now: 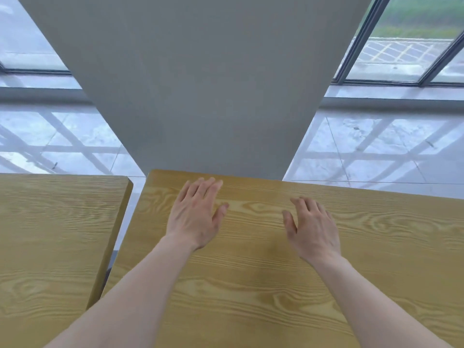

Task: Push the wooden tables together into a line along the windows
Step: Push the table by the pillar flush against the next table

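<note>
A: Grey pillar (195,84) and windows (401,46) lie beyond the fingers; right worktop (276,285) under them, its far edge near the pillar.

B: Left worktop (50,234)?

A: Left of them, a gap between. Left hand (194,217) and right hand (313,232) spread flat, released, likely to shove sideways.

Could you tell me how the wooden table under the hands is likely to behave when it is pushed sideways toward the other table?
The right-hand table looks rigid, so it should probably move as one piece. The glossy tiled floor suggests it may slide fairly easily. The left hand and right hand are open above its smooth top, so palms might slip.
</note>
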{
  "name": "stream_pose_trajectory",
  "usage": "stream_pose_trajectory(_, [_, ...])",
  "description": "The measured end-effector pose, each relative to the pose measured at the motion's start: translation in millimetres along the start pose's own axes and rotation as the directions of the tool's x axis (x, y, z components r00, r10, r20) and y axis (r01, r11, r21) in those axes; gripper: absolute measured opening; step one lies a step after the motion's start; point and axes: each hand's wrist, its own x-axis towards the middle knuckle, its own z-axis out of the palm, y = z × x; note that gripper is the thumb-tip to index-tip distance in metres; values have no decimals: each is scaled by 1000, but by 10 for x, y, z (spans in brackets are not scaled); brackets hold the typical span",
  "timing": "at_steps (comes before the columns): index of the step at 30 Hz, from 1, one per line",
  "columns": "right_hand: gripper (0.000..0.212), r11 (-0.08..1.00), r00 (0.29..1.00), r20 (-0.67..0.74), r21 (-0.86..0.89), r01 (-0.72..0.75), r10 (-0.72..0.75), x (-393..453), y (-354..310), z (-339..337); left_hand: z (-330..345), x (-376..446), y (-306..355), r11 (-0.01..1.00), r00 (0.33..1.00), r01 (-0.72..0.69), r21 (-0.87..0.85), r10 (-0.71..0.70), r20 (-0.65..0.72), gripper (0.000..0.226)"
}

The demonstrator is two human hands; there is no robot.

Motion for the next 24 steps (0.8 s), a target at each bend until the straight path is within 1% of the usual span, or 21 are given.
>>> stream_pose_trajectory(3, [54, 999, 1000, 8, -39, 5, -4, 374, -75, 70, 61, 399, -152, 1000, 1000, -22, 1, 22, 8, 59])
stream_pose_trajectory(7, [61, 999, 1000, -5, -40, -5, 5, 858, -169, 236, 252, 868, -336, 997, 995, -83, -1, 83, 48, 61])
stream_pose_trajectory(10, [67, 996, 1000, 8, -81, 29, -28, 1189, -291, 394, 426, 1150, -458, 993, 989, -114, -20, 115, 88, 62])
stream_pose_trajectory(13, [74, 993, 994, 91, -101, 68, -59, 1377, -395, 638, 628, 1366, -678, 994, 978, -103, -39, 108, 180, 65])
stream_pose_trajectory(15, [80, 993, 988, 155, -114, 40, -22, 1416, -434, 803, 712, 1438, -826, 994, 962, -106, -15, 107, 250, 65])
stream_pose_trajectory(17, [79, 987, 995, 96, -160, -19, 35, 1419, -481, 928, 764, 1459, -934, 989, 954, -149, -1, 144, 262, 63])
stream_pose_trajectory(20, [78, 976, 997, 20, -204, -74, 80, 1377, -589, 1030, 805, 1456, -1017, 983, 955, -183, -13, 181, 234, 60])
stream_pose_trajectory(24, [76, 969, 997, 30, -237, -67, 76, 1395, -637, 1047, 842, 1475, -1076, 978, 956, -206, -37, 209, 205, 58])
